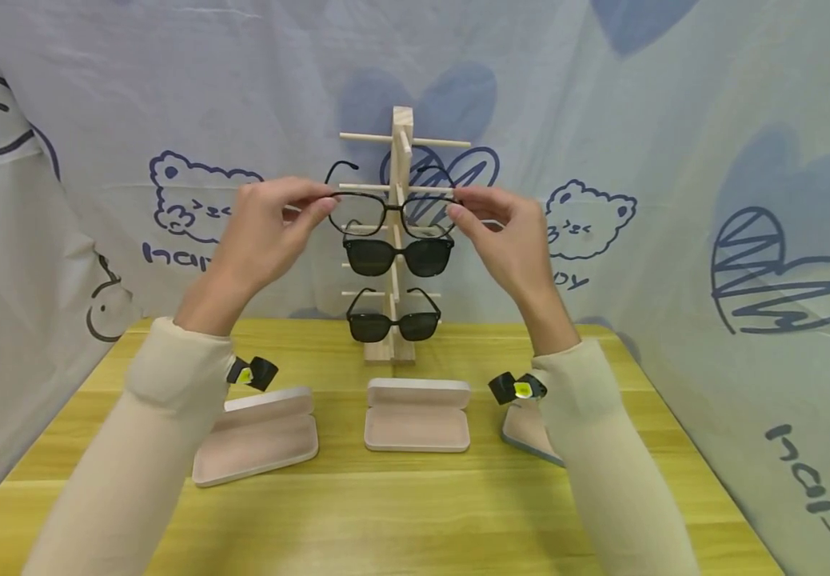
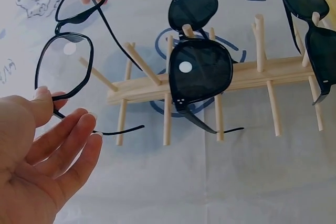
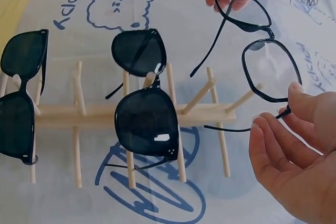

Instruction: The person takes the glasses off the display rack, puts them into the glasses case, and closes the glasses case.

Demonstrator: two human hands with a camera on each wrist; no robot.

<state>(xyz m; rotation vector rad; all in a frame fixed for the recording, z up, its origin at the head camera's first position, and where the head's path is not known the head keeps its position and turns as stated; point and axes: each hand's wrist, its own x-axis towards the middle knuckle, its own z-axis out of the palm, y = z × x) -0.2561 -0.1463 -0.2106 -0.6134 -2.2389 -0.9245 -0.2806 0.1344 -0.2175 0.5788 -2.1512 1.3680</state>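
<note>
Clear-lensed, black-framed eyeglasses [image 1: 393,208] are held level in front of the upper part of a wooden display stand [image 1: 402,120]. At one hinge corner my left hand [image 1: 264,228] pinches the frame between thumb and fingers. My right hand [image 1: 507,240] pinches the opposite corner the same way. Both temples are unfolded and point toward the stand, as the left wrist view shows. Just below the eyeglasses, black sunglasses [image 1: 370,258] hang on the stand, and a second pair of sunglasses [image 1: 369,327] hangs lower down.
On the wooden table [image 1: 401,520] three eyeglass cases lie opened: a left case [image 1: 257,452], a middle case [image 1: 417,428] and a right case [image 1: 526,428] partly hidden by my right sleeve. Thin pegs [image 1: 440,143] stick out from the stand. A printed curtain [image 1: 278,80] hangs close behind.
</note>
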